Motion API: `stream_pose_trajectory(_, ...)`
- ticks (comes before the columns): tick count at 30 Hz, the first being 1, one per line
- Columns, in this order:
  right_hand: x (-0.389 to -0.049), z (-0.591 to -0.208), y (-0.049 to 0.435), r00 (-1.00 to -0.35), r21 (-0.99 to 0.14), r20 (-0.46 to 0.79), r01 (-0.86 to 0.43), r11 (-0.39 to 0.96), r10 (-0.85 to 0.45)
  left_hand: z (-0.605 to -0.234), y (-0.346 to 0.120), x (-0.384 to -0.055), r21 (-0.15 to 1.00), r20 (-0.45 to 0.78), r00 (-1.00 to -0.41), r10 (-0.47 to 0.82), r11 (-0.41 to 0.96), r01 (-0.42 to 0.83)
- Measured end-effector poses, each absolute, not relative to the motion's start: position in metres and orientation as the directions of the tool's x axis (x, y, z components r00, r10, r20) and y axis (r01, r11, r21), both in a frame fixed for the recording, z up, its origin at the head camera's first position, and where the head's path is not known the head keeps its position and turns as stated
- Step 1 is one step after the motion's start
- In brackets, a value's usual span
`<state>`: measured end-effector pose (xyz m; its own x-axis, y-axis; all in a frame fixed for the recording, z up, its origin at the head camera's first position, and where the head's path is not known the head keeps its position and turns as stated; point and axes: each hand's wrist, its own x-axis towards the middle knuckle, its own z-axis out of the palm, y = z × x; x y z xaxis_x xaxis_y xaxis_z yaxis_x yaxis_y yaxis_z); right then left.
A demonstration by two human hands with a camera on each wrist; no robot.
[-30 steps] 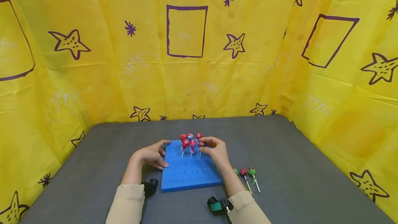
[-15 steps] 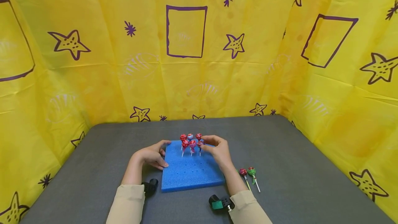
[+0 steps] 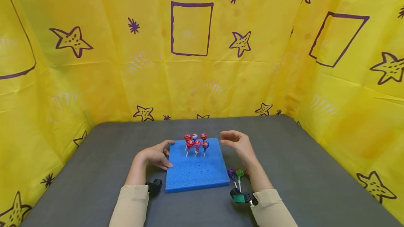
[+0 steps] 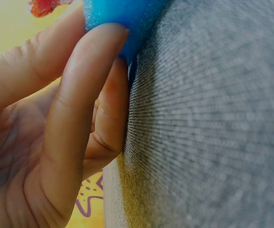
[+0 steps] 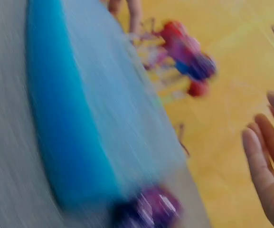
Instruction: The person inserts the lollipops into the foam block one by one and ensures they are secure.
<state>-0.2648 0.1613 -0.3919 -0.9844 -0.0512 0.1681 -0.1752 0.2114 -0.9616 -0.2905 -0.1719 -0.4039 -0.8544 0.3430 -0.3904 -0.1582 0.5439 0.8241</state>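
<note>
A blue foam board (image 3: 197, 181) lies on the table, with several wrapped lollipops (image 3: 197, 144) standing upright on their sticks in its far half, in two rows. My left hand (image 3: 156, 156) holds the board's left edge, index finger at the far corner and thumb farther down the side. In the left wrist view the thumb (image 4: 87, 95) presses the foam edge, other fingers bent behind it. My right hand (image 3: 240, 144) hovers off the board's right side, fingers loosely bent and apart, holding nothing. Rows of small holes show in the board's near half.
Loose lollipops, one purple (image 3: 231, 173) and one green (image 3: 239, 173), lie right of the board; a red one is partly hidden by the right forearm. Grey cloth (image 3: 116, 139) covers the table. A yellow patterned curtain (image 3: 189, 80) surrounds the back and sides.
My right hand has let go of the lollipop in the near row's right end and moved right, away from the board. That lollipop stands upright. The left hand has stayed at the edge.
</note>
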Motion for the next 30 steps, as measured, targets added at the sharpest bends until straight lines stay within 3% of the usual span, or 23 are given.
stream_pose_trajectory(10,-0.254,-0.385,0.232,-0.982,-0.891,0.061,-0.134,0.433,-0.178,-0.397,-0.171,-0.288,0.818,-0.397,-0.858,0.325,0.550,-0.170)
stream_pose_trajectory(24,-0.240,-0.394,0.280,-0.917,-0.831,-0.143,-0.094,0.549,-0.374,-0.403,-0.171,-0.289,0.822,-0.391,-0.854,0.344,0.549,-0.155)
stream_pose_trajectory(30,-0.240,-0.397,0.296,-0.896,-0.831,-0.204,-0.054,0.553,-0.394,-0.402,-0.172,-0.289,0.827,-0.387,-0.855,0.344,0.539,-0.158)
